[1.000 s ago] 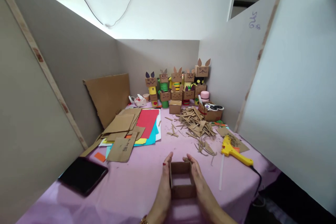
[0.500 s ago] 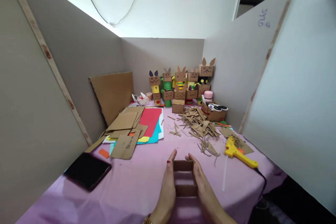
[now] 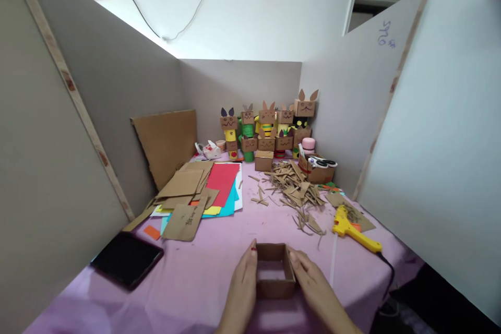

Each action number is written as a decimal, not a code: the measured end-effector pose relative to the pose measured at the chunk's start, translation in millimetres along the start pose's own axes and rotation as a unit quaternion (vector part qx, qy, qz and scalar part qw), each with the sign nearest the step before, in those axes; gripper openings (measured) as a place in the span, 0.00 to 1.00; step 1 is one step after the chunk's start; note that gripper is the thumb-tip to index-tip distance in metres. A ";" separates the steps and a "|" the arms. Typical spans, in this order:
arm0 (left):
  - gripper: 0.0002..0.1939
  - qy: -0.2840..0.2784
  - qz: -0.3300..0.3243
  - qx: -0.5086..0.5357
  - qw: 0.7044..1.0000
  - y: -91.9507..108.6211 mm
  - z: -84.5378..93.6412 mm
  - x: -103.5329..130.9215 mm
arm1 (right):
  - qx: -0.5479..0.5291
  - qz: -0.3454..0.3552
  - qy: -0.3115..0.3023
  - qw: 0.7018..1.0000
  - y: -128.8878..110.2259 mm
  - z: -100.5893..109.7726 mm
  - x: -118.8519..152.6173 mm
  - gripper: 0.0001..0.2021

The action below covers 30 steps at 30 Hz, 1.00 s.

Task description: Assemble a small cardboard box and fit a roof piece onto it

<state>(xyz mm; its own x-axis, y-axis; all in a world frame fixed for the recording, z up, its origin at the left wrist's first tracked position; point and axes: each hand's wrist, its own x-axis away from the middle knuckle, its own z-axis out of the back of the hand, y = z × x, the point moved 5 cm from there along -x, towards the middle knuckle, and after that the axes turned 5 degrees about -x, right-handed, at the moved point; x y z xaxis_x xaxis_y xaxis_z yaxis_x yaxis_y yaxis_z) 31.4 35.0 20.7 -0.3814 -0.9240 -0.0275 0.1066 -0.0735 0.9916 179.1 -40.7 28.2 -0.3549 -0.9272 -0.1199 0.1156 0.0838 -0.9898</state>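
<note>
A small open cardboard frame point(image 3: 275, 289) with four folded walls stands between my two hands, and the pink cloth shows through its middle. My left hand point(image 3: 239, 287) presses along its left wall with the fingers together and pointing forward. Against the right wall lie the fingers of my right hand point(image 3: 312, 281). Whether the frame rests on the cloth or is just above it, I cannot tell. To the right is a yellow hot glue gun point(image 3: 358, 233), with a clear glue stick point(image 3: 334, 261) at its nozzle.
Cardboard scraps point(image 3: 297, 188) are heaped ahead, before several cardboard animal figures point(image 3: 266, 128). Cardboard sheets point(image 3: 180, 183) and coloured paper point(image 3: 224, 182) lie to the left, near a black tablet point(image 3: 127, 260). Scissors point(image 3: 323, 162) rest on a small box point(image 3: 318, 173). Grey partitions point(image 3: 238, 81) enclose the table.
My hands have tilted the cardboard frame lower and flatter, so its near wall now shows. My right hand's fingers have shifted outward along the right wall. The view has shifted slightly.
</note>
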 end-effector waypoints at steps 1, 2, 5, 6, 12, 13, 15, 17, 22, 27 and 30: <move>0.40 -0.003 -0.006 0.001 1.000 2.5 -0.4 -1.1 | -0.006 0.001 0.001 1.000 -0.7 0.4 -0.8 0.28; 0.37 -0.008 -0.013 0.002 1.000 5.3 -0.3 -2.1 | -0.015 0.003 0.006 1.000 -1.5 1.2 -1.4 0.28; 0.31 -0.028 -0.027 0.019 0.999 13.7 0.3 -3.3 | -0.047 0.031 0.020 0.998 -6.9 3.0 -1.8 0.26; 0.28 -0.028 -0.030 0.032 0.999 15.6 0.6 -3.0 | -0.062 0.042 0.022 0.997 -8.8 2.5 -1.2 0.25; 0.21 0.025 -0.061 0.129 0.989 14.0 5.0 0.5 | -0.137 0.051 0.013 0.989 -3.6 -9.1 5.8 0.19; 0.22 0.022 -0.069 0.139 0.988 12.1 5.2 0.9 | -0.149 0.048 0.014 0.988 -1.0 -10.0 7.3 0.18; 0.22 0.015 -0.074 0.149 0.986 7.0 6.1 1.4 | -0.162 0.045 0.012 0.986 3.4 -10.3 10.0 0.18; 0.21 0.016 -0.060 0.160 0.985 1.1 7.4 1.2 | -0.153 0.043 0.014 0.987 6.3 -9.1 11.7 0.18; 0.26 0.044 -0.022 0.164 0.985 -6.8 9.2 -4.0 | -0.174 -0.021 0.050 0.983 14.8 -10.8 6.9 0.24; 0.26 0.029 0.007 0.132 0.991 -2.5 8.7 -8.6 | -0.128 -0.029 0.069 0.989 12.8 -19.3 -4.5 0.28; 0.25 -0.001 0.001 0.114 0.993 8.5 8.9 -9.5 | -0.115 -0.004 0.064 0.991 6.4 -19.1 -9.3 0.27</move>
<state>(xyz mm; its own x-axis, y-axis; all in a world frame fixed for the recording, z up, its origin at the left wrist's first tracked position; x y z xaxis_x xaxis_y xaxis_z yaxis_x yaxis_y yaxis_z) 27.8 46.5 30.5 -0.3827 -0.9236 -0.0247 -0.1028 0.0160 0.9946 165.4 -24.5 21.5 -0.4723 -0.8750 -0.1063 -0.0974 0.1716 -0.9803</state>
